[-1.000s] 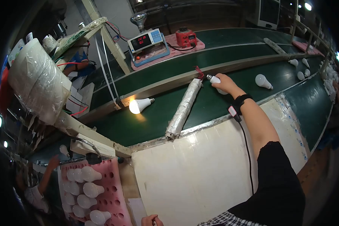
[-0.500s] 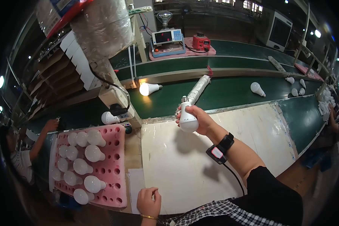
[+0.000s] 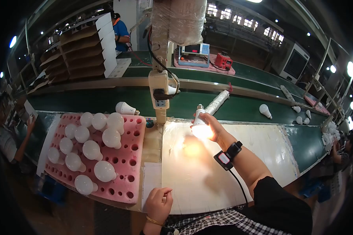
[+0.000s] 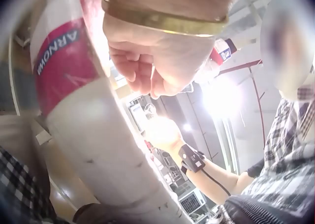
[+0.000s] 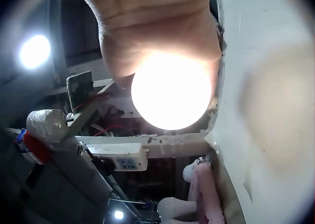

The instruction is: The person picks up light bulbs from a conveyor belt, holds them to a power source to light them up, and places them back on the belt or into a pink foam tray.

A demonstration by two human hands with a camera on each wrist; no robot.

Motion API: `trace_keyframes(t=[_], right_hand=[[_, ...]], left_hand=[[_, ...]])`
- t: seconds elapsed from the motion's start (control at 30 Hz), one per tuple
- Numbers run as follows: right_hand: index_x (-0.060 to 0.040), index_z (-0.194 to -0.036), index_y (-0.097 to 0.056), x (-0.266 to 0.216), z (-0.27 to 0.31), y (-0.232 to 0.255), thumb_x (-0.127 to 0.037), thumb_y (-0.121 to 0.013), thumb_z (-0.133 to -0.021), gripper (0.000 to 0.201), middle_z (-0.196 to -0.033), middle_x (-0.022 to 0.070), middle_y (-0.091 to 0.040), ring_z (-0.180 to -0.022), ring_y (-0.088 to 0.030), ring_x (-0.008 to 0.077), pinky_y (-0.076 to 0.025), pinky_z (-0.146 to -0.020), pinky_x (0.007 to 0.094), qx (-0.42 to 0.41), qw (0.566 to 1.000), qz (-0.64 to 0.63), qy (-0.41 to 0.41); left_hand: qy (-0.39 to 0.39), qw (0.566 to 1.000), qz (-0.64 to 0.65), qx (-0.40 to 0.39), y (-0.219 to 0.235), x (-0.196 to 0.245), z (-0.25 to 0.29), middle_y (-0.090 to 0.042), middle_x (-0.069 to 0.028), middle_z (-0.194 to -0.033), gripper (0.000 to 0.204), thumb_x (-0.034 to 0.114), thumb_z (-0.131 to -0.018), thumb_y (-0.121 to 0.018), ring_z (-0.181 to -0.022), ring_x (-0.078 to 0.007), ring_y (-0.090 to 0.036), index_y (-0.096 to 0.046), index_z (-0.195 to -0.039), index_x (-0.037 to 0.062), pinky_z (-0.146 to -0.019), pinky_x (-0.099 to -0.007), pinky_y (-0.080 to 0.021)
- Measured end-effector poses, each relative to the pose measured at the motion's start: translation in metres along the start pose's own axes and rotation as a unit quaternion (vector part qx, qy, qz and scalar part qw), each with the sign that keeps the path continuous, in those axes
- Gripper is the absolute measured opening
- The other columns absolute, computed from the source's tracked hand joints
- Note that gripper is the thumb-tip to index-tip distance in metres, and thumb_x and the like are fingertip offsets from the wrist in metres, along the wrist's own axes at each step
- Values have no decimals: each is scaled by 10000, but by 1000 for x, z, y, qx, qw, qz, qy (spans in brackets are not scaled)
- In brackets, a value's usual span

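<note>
My right hand (image 3: 213, 127) grips a light bulb (image 3: 200, 128) by its body, metal cap up, over the white board (image 3: 231, 172). The bulb glows, and in the right wrist view its bright globe (image 5: 171, 92) fills the space below the palm. My left hand (image 3: 159, 203) rests at the board's near edge, its fingers loosely curled and holding nothing; the left wrist view shows these fingers (image 4: 142, 74) too. Left of the board, a pink foam tray (image 3: 123, 166) carries several unlit bulbs.
A post with a power socket (image 3: 159, 102) rises between tray and board. One bulb (image 3: 126, 108) lies behind the tray; another (image 3: 265, 111) lies on the green belt (image 3: 243, 103) to the right. A wrapped bar (image 3: 217, 102) crosses the belt. Meters (image 3: 194, 55) stand farther back.
My right hand has brought the bulb from the wrapped bar's end to above the board, and the bulb has lit up. The head view has turned left. My left hand has come further into view.
</note>
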State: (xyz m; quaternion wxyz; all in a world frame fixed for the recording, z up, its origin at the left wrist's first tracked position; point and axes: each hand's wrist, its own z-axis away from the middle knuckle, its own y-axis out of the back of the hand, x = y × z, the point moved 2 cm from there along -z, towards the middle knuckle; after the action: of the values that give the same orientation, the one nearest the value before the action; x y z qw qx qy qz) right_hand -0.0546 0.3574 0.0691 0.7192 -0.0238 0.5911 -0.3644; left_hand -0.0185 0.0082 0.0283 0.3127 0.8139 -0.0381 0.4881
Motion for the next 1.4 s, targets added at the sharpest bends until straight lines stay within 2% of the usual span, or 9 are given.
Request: trace_keyframes(t=[0.27,0.37,0.43,0.5,0.77,0.93,1.27,1.3,1.4], right_hand=[[-71,-1027,-526,-8,-26,-10,-250,-507,-893,225,-909,111,-633,-794,-654,228,-552,-697,374,42,998,40,-12],[-71,-1018,-534,-13,-56,-10,-263,-513,-896,228,-937,102,-629,-823,-645,216,-543,-721,364,56,990,129,3],[-62,-1000,-542,-19,-89,-10,-273,-521,-898,235,-957,87,-619,-852,-633,206,-536,-755,360,46,977,206,30],[-52,-993,-547,-24,-111,-37,-279,-523,-901,246,-972,73,-610,-921,-621,187,-523,-807,379,61,968,245,17],[-20,-1010,-533,-40,-228,-66,-242,-601,-859,277,-954,83,-607,-838,-626,171,-526,-707,340,-36,932,349,96],[1,-1020,-524,-34,-258,-68,-219,-649,-834,314,-943,90,-606,-786,-629,160,-528,-645,316,-77,919,369,114],[41,-1041,-507,-30,-175,-44,-173,-747,-782,413,-921,103,-602,-682,-635,139,-532,-521,267,-106,874,410,238],[29,-1134,-462,-29,-140,-35,-210,-751,-788,510,-882,81,-585,-648,-602,122,-517,-519,270,27,919,357,163],[-7,-1202,-418,-29,-70,-6,-208,-719,-824,524,-849,51,-546,-639,-548,100,-486,-508,251,71,940,283,177]], left_hand=[[9,1000,-8,9,28,-15,3,-625,-77,-782,123,22,-750,-651,-633,-209,-611,-646,-861,73,-561,-316,-503],[-84,996,-31,15,28,-6,-1,-590,-77,-735,125,7,-745,-640,-597,-208,-576,-645,-853,68,-536,-322,-468],[-73,995,-60,4,25,-9,2,-625,-120,-811,91,80,-821,-622,-730,-310,-594,-648,-906,60,-646,-379,-488],[-67,996,-63,8,28,-7,-3,-634,-115,-802,97,84,-809,-631,-730,-311,-606,-651,-902,70,-643,-390,-497],[-50,994,-97,0,28,-16,-7,-632,-78,-780,130,86,-766,-671,-689,-262,-607,-659,-895,98,-624,-361,-502],[-105,987,-114,-28,29,-26,-9,-642,-84,-786,171,98,-765,-672,-682,-250,-619,-665,-933,63,-624,-348,-514],[-35,994,-104,-14,27,-15,-4,-630,-116,-796,161,67,-786,-653,-720,-303,-601,-666,-946,77,-647,-382,-497],[-30,993,-117,-10,27,-13,-5,-628,-118,-795,157,63,-787,-652,-725,-305,-600,-664,-943,72,-651,-381,-495],[-57,991,-117,-10,22,-6,-5,-622,-124,-791,143,67,-801,-644,-723,-313,-596,-663,-942,75,-647,-391,-493]])
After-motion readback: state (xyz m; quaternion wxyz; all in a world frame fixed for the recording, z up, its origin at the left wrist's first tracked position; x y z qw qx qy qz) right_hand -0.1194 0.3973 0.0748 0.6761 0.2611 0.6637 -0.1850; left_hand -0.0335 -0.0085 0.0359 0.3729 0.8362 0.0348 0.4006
